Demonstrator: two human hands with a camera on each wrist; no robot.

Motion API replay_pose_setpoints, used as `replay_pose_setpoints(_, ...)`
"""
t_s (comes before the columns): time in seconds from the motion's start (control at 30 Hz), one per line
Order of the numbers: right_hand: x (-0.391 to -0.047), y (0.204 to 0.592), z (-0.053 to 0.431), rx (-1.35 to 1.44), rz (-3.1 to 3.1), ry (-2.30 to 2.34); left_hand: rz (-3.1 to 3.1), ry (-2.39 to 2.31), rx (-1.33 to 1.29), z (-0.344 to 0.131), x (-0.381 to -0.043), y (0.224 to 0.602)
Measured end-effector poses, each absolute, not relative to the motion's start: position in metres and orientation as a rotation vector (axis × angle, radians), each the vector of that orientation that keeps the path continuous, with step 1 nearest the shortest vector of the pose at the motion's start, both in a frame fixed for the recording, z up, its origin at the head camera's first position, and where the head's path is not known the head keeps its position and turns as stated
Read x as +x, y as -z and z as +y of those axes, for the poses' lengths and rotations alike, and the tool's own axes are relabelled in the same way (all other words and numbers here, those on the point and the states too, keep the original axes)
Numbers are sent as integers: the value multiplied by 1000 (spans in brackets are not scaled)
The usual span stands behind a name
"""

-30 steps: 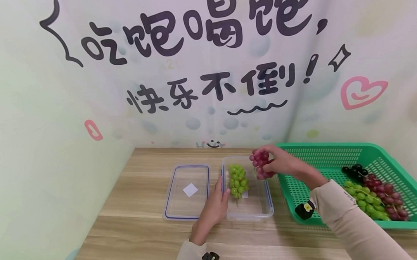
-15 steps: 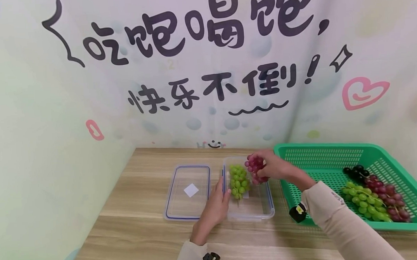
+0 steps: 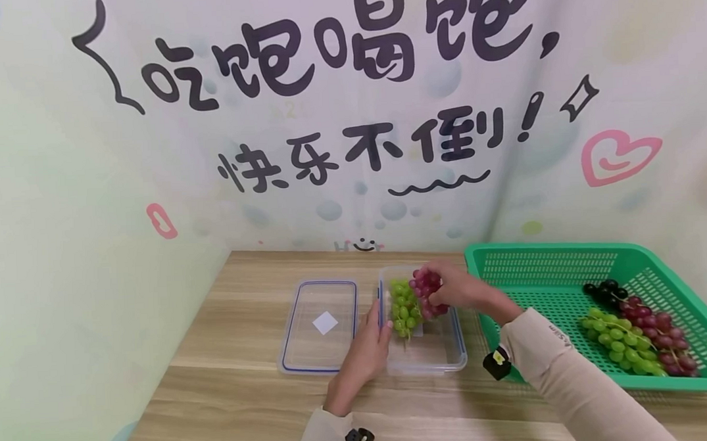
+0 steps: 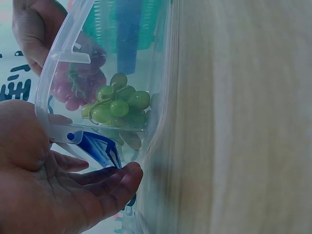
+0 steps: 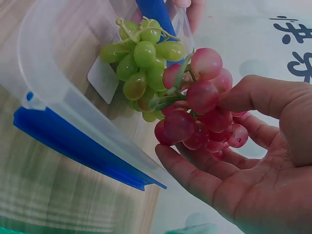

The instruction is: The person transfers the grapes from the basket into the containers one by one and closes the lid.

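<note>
A clear plastic food container [image 3: 457, 357] with blue side clips stands uncovered on the table. My left hand [image 3: 367, 343] holds its left wall, thumb at the rim and fingers along the outside by the blue clip [image 4: 100, 148]. Inside lies a bunch of green grapes [image 3: 403, 310], stem toward me. My right hand [image 3: 460, 287] grips a bunch of red grapes [image 5: 202, 112] between thumb and fingers. That bunch hangs over the container's far half, just right of the green grapes and overlapping them in the right wrist view.
A clear lid [image 3: 302, 351] with a blue seal lies left of the container. At right, a green plastic basket [image 3: 533, 272] holds green grapes [image 3: 622, 343], red grapes [image 3: 660, 332] and black grapes [image 3: 605, 293]. A printed wall [image 3: 329, 215] rises behind the wooden table [image 3: 218, 384].
My right hand has brought the red grapes left and down, from the container's right rim to beside the green grapes. The left hand has stayed on the container's left wall.
</note>
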State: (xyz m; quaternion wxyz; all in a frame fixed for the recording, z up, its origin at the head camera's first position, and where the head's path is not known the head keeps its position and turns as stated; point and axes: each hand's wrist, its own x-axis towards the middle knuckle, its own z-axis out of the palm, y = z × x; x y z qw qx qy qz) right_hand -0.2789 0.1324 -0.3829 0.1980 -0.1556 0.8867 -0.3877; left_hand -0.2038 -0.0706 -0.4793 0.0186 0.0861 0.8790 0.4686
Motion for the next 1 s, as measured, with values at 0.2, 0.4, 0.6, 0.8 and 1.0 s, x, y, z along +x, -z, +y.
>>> replay_pose_setpoints(0.2, -279, 385, 132, -476, 2469, 1080, 2737, -1459, 281, -70, -204, 478)
replay_pose_setpoints(0.4, -278, 390, 129, -463, 2492, 1040, 2742, -1452, 293, -71, -205, 479)
replay_pose_setpoints(0.6, -277, 396, 128, -409, 2483, 1018, 2752, -1464, 302, -70, -204, 479)
replay_pose_setpoints(0.8, -275, 396, 126, -422, 2493, 990, 2753, -1459, 304, -70, -205, 479)
replay_pose_setpoints(1.0, -274, 394, 125, -410, 2515, 961, 2746, -1462, 301, -71, -204, 479)
